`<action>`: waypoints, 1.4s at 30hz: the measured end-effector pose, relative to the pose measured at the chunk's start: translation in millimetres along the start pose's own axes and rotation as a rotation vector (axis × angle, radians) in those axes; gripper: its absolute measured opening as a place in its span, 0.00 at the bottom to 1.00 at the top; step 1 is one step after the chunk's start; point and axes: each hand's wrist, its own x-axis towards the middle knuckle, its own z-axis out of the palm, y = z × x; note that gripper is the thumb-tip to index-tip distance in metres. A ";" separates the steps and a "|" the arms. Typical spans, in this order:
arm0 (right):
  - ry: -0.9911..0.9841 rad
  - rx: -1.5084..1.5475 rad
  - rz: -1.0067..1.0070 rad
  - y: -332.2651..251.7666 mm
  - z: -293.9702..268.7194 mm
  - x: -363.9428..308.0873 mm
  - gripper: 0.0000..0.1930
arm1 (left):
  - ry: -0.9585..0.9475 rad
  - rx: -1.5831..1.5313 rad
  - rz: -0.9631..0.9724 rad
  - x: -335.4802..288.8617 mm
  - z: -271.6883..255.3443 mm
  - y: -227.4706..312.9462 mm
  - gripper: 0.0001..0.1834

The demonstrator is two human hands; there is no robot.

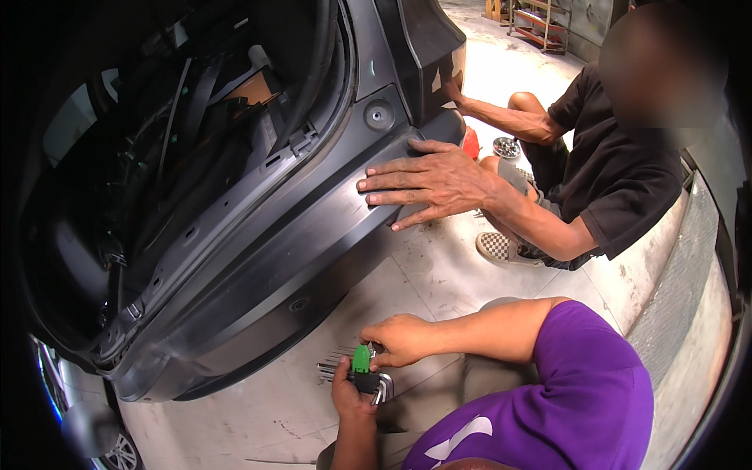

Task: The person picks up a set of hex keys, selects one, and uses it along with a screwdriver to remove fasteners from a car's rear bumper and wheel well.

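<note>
A set of L-shaped hex keys in a green and black holder [361,359] is between my hands, above the pale floor. My left hand [347,392] is closed around the lower part of the holder, with bent key ends sticking out near the palm. From the right, my right hand [403,339] pinches the set at its upper side. Its fingertips partly hide what they grip there. Just beyond my hands is the dark grey rear bumper [258,262] of a car.
A co-worker in a black shirt [634,168] crouches at the right, one hand [439,184] flat on the bumper. The car's open rear [157,172] fills the left. A dish of small parts [506,147] rests on the floor. A metal shelf [540,27] stands far back.
</note>
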 end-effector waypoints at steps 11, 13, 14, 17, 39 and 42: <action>-0.044 -0.001 0.036 1.6 1.0 1.5 0.25 | -0.026 0.022 -0.071 3.2 -0.5 -2.6 0.14; -0.048 -0.009 0.037 0.8 -0.2 1.5 0.24 | -0.028 0.012 -0.080 8.4 -5.8 -3.5 0.11; -0.051 -0.017 0.042 0.7 -0.6 1.5 0.24 | -0.029 0.006 -0.086 9.9 -6.5 -3.9 0.10; -0.055 -0.030 0.049 3.1 0.9 3.1 0.24 | 0.007 -0.015 -0.072 9.9 -2.0 -5.2 0.14; -0.098 -0.253 -0.003 19.7 17.6 19.1 0.23 | -0.105 0.119 -0.218 45.6 -25.2 -8.5 0.12; -0.127 -0.262 -0.072 23.6 24.5 20.8 0.21 | -0.062 0.162 -0.211 50.3 -27.7 -20.8 0.11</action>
